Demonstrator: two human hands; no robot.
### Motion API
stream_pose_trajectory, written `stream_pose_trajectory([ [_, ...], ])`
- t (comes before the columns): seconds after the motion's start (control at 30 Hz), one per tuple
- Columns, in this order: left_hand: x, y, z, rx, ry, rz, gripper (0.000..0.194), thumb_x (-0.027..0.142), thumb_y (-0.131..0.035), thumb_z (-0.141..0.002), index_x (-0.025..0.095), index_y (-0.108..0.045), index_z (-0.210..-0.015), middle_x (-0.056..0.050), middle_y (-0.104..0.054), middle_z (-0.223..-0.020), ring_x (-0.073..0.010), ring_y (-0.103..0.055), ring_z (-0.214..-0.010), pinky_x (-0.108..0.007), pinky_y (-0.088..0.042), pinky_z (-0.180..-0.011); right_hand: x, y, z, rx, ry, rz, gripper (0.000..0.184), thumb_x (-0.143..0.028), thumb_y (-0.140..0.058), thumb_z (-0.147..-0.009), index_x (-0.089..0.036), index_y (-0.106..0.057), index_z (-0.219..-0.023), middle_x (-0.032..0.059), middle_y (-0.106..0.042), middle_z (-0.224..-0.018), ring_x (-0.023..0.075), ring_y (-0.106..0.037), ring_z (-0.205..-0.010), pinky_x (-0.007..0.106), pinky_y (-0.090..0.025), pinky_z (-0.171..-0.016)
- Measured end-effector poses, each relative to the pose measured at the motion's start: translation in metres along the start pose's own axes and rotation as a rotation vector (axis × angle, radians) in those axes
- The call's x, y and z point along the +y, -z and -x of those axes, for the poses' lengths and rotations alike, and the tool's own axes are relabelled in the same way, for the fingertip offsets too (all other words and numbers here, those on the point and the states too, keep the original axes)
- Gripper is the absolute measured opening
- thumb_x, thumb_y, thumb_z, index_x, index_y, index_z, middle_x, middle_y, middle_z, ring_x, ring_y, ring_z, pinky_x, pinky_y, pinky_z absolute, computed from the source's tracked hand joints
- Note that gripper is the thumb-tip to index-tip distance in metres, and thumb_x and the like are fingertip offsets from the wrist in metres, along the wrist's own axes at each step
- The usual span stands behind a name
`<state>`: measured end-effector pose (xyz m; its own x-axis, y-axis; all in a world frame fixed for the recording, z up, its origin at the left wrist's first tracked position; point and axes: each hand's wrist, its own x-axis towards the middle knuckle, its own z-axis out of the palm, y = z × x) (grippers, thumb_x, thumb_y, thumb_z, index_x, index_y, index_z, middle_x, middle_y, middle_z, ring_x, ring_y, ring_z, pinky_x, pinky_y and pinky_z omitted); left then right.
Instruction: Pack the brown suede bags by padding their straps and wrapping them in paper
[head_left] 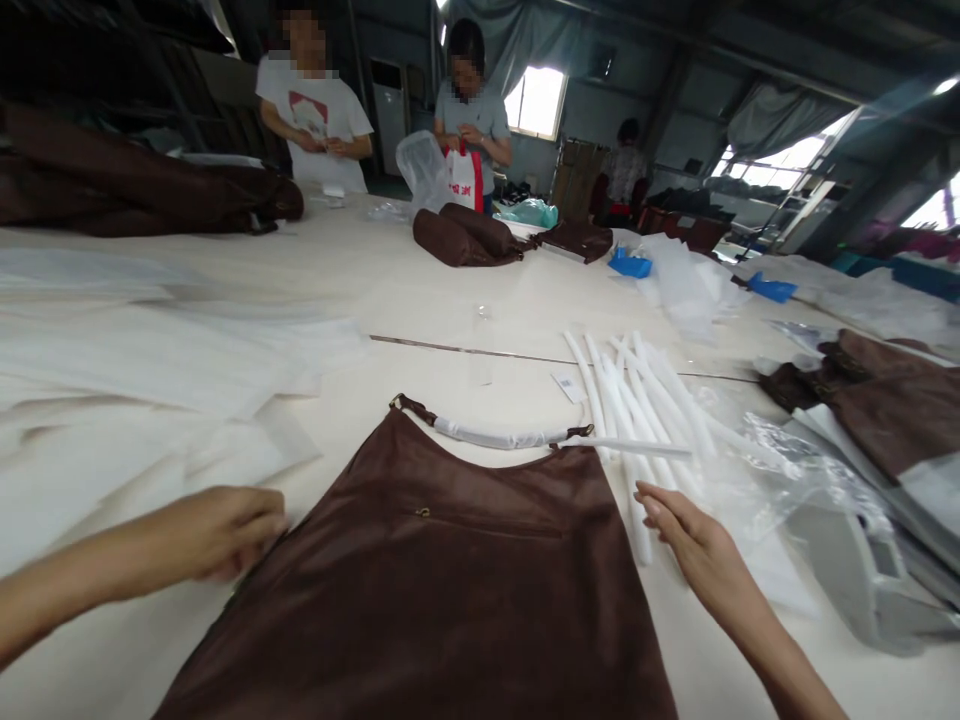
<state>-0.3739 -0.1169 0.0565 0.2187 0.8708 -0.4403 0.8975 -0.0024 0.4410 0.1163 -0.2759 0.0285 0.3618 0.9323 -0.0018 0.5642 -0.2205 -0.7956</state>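
A flat brown leather bag [442, 580] lies on the white table [450, 290] right in front of me, its strap [495, 436] wrapped in white foam at the far end. My left hand [217, 530] rests at the bag's left edge with fingers curled; whether it grips anything is blurred. My right hand [686, 535] lies beside the bag's right edge, fingers stretched out toward a bunch of white foam tubes [637, 400], holding nothing.
White tissue sheets [150, 350] pile up on the left. Clear plastic bags [795, 480] and more brown bags [885, 390] sit on the right. Further brown bags [465, 235] lie across the table, where two people stand working; a third person is further back.
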Motion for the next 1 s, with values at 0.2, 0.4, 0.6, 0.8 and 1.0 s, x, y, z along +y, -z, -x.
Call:
stream_pose_trajectory([
  [0.2,0.076,0.016,-0.036,0.247,-0.3,-0.142,0.05,0.061,-0.036,-0.083,0.026,-0.064,-0.104,-0.003,-0.071,-0.106,-0.0282,-0.064,-0.1,-0.037,-0.046,-0.091,0.004,-0.041,-0.066,0.065,0.176,0.053,0.049,-0.053,-0.047,-0.091,-0.018,-0.07,-0.115,0.0137,-0.069,-0.113,0.029,-0.063,-0.113,0.044,-0.048,-0.101],
  [0.4,0.147,-0.042,-0.101,0.18,-0.586,-0.42,0.037,0.033,-0.05,-0.088,0.019,-0.061,-0.12,-0.012,-0.063,-0.124,-0.0274,-0.058,-0.117,-0.037,-0.042,-0.103,-0.013,-0.062,-0.096,0.082,0.261,0.019,0.044,-0.048,-0.047,-0.094,-0.016,-0.07,-0.114,0.0122,-0.068,-0.109,0.0253,-0.064,-0.106,0.041,-0.048,-0.098],
  [0.6,0.166,-0.038,-0.148,0.182,-0.519,-0.51,0.016,0.026,-0.052,-0.09,0.023,-0.067,-0.095,-0.008,-0.067,-0.102,-0.0271,-0.065,-0.092,-0.038,-0.051,-0.081,-0.043,-0.097,-0.113,-0.156,0.538,0.094,0.028,-0.028,-0.047,-0.097,-0.021,-0.071,-0.11,0.0071,-0.069,-0.099,0.0201,-0.064,-0.097,0.034,-0.049,-0.092],
  [0.8,0.187,-0.023,-0.171,0.441,-0.421,-0.485,0.032,0.03,-0.033,-0.099,0.017,-0.056,-0.118,-0.016,-0.056,-0.123,-0.0341,-0.058,-0.112,-0.045,-0.051,-0.084,-0.06,-0.151,-0.106,-0.317,0.621,0.511,0.019,-0.015,-0.052,-0.095,-0.019,-0.069,-0.087,0.0059,-0.061,-0.092,0.0174,-0.057,-0.085,0.026,-0.047,-0.075],
  [1.0,0.185,-0.044,-0.195,0.359,-0.386,-0.456,0.028,0.025,-0.039,-0.097,0.018,-0.062,-0.112,-0.015,-0.06,-0.12,-0.0321,-0.061,-0.111,-0.043,-0.051,-0.086,-0.061,-0.149,-0.106,-0.32,0.608,0.483,0.02,-0.022,-0.056,-0.095,-0.018,-0.068,-0.08,0.0058,-0.062,-0.085,0.0196,-0.058,-0.087,0.03,-0.049,-0.081],
])
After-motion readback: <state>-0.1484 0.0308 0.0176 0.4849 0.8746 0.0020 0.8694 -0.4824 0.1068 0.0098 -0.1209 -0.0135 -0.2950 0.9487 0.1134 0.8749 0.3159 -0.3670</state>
